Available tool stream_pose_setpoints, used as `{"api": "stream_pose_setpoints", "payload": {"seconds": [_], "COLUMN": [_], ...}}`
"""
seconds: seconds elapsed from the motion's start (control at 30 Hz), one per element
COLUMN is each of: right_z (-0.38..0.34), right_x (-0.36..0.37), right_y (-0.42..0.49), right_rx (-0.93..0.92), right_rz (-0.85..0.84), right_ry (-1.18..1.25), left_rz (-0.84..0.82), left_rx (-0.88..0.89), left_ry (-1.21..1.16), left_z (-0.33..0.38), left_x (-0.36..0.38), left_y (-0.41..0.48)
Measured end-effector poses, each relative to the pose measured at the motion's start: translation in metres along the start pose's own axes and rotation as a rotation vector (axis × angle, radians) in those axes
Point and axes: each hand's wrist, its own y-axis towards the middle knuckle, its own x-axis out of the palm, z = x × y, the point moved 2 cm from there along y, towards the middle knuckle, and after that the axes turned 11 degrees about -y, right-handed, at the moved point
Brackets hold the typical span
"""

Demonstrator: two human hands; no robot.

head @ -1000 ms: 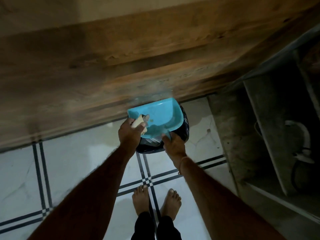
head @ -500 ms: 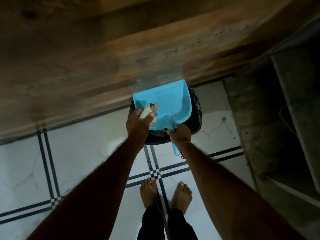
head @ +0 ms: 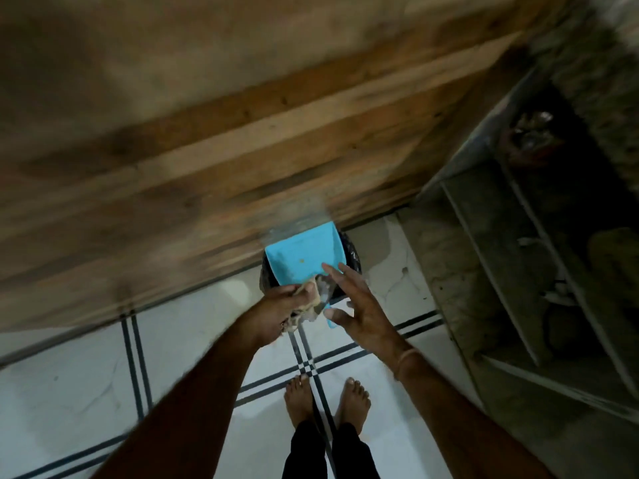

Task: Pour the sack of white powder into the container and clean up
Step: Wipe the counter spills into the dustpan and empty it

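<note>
A blue dustpan (head: 302, 254) lies tilted over a black-lined bin (head: 352, 255) that stands against the wooden panel. My left hand (head: 280, 307) is closed around a small beige object with a greyish clump (head: 316, 300) at the dustpan's near edge; what it is stays blurred. Just to the right hovers my right hand (head: 359, 305), fingers spread and holding nothing, with its fingertips over the pan's near corner. The pan's blue handle (head: 330, 319) shows between my two hands. No sack, powder or container is in sight.
A large wooden panel (head: 207, 150) fills the upper view. The white tiled floor (head: 86, 375) has dark double lines. A rough concrete ledge (head: 449, 271) and dim shelves (head: 553, 254) with clutter are on the right. My bare feet (head: 325, 399) stand below the bin.
My right hand has let go of the dustpan handle and opened. My left hand has drawn back from inside the pan to its near edge, still closed on the beige object.
</note>
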Motion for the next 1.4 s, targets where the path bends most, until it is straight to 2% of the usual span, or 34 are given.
{"api": "stream_pose_setpoints", "payload": {"seconds": [0.13, 0.23, 0.3, 0.37, 0.53, 0.7, 0.9, 0.97, 1.1, 1.2, 1.33, 1.4], "right_z": [-0.080, -0.121, -0.143, -0.169, -0.200, -0.198, -0.190, -0.181, -0.150, -0.159, -0.163, -0.167], "right_x": [-0.076, -0.120, -0.141, -0.163, -0.207, -0.253, -0.296, -0.304, -0.326, -0.346, -0.367, -0.375], "right_y": [-0.060, -0.100, -0.129, -0.162, -0.213, -0.252, -0.280, -0.285, -0.295, -0.312, -0.321, -0.321], "right_rx": [-0.061, -0.064, -0.015, -0.006, -0.076, 0.051, 0.072, 0.017, 0.095, 0.108, 0.113, 0.116], "right_rz": [0.128, 0.232, 0.275, 0.346, 0.524, 0.698, 0.698, 0.711, 0.871, 0.951, 0.964, 0.960], "right_ry": [-0.019, -0.068, 0.123, 0.195, 0.387, 0.598, 0.757, 0.753, 0.703, 0.593, 0.543, 0.588], "left_rz": [-0.190, -0.235, -0.257, -0.292, -0.342, -0.464, -0.378, -0.377, -0.448, -0.450, -0.484, -0.443], "left_rx": [-0.032, -0.035, 0.000, 0.029, 0.054, 0.159, 0.360, 0.369, 0.365, 0.329, 0.296, 0.320], "left_ry": [0.040, 0.195, 0.273, 0.316, 0.161, 0.211, 0.338, 0.351, 0.411, 0.465, 0.474, 0.496], "left_z": [0.058, 0.091, 0.110, 0.124, 0.149, 0.154, 0.142, 0.142, 0.144, 0.145, 0.149, 0.153], "left_x": [0.059, 0.098, 0.123, 0.150, 0.211, 0.280, 0.336, 0.349, 0.377, 0.397, 0.425, 0.436], "left_y": [-0.093, -0.144, -0.179, -0.206, -0.257, -0.305, -0.303, -0.299, -0.283, -0.275, -0.266, -0.257]}}
